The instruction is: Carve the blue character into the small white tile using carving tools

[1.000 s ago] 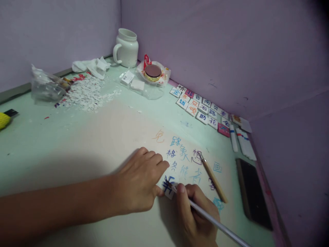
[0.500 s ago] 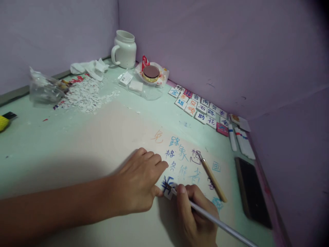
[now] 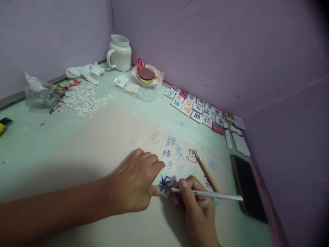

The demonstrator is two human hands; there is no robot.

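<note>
My left hand (image 3: 140,180), fingers curled, is closed on the left side of a small white tile (image 3: 166,194). Dark blue strokes form a character on the tile, which lies on a pale sheet (image 3: 123,137) covered with coloured handwritten characters. In a pinch, my right hand (image 3: 196,206) holds a slim silver pen-shaped tool (image 3: 218,195) almost level. Its tip points left at the tile; I cannot tell whether it touches. A gold-handled tool with a thin metal tip (image 3: 207,173) lies just beyond my right hand.
A dark phone (image 3: 248,188) lies at the right. Character tiles (image 3: 197,116) line the back wall. White scraps (image 3: 81,97), a plastic bag (image 3: 42,94) and a white mug (image 3: 120,53) stand farther back. A round-lidded container (image 3: 146,74) sits on a wrapper.
The silver tool has swung from a slant to nearly level as my right hand turned, and its tip has drawn slightly back across the tile. My left hand keeps its hold. The view has shifted slightly.
</note>
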